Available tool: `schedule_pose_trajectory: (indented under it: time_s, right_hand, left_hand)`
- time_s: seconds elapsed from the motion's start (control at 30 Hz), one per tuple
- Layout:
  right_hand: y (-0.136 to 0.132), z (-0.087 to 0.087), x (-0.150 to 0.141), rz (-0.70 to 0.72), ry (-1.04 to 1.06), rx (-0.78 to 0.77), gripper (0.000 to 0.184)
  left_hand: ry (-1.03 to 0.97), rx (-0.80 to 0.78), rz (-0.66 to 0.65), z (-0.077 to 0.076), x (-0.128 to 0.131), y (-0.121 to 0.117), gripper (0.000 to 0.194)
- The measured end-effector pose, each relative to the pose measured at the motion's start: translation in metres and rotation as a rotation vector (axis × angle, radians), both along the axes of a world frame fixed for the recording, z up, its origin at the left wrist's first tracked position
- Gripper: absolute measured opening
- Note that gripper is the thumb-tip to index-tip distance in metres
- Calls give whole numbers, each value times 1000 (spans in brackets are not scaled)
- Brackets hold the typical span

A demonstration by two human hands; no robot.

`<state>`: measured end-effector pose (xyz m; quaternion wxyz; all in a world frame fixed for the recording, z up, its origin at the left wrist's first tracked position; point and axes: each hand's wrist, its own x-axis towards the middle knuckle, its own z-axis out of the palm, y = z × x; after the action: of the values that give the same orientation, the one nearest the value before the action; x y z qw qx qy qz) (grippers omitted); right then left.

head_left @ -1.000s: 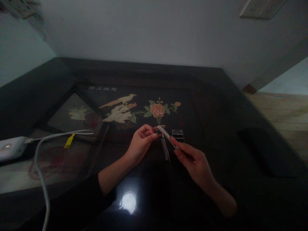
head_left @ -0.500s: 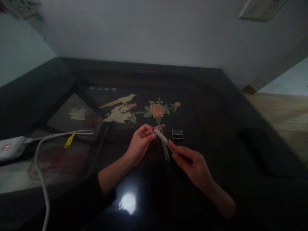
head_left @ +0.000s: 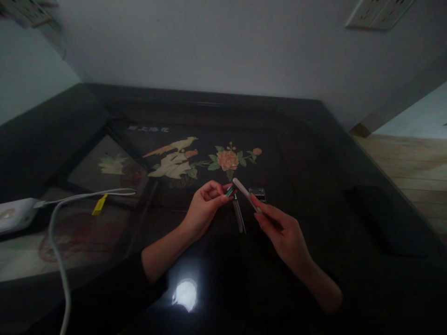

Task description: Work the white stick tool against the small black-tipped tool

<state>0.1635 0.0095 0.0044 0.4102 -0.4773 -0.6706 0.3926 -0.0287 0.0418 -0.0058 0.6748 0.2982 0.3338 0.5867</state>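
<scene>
My left hand [head_left: 206, 207] pinches a small green-and-dark piece [head_left: 230, 190], shaped like a small battery; its exact kind is hard to make out in the dim light. In my right hand [head_left: 284, 235] a slim white stick-shaped object [head_left: 244, 190] is gripped by its lower end. Its rounded upper end sits just right of the green piece, with a narrow gap or slight contact that I cannot tell apart. Below them a thin pale strip [head_left: 240, 216] lies on the dark table. A small clear-and-black case [head_left: 257, 191] rests behind the right fingers, partly covered by them.
The glossy black table [head_left: 296, 153] has an inlaid bird and flower picture. To the left lie a white power adapter [head_left: 17, 215], a white cable [head_left: 57, 251] and a yellow tag [head_left: 100, 204]. A dark flat object [head_left: 387, 221] lies at the right. Wall sockets [head_left: 379, 14] are behind.
My right hand has moved slightly right, and the white stick's tip has come away from my left fingertips. The green piece has tilted lower in my left hand, which stays in place.
</scene>
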Motion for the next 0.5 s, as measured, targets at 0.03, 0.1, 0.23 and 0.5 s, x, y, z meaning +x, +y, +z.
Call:
schedule_pose_trajectory:
  time_s: [0.03,0.1,0.23,0.5]
  right_hand:
    - [-1,0,0,9,-3,-1,36]
    - [-3,-1,-1,39,-3,-2,36]
    - [-7,0,-3,99,7,8,37]
    - [-4,0,-1,55,-69,22,38]
  left_hand:
    - [8,1,-3,0,0,0,32]
    - [15,8,-10,1,-1,0,32]
    - [7,10,-1,3,-1,0,32]
    - [19,7,-9,2,0,1,34]
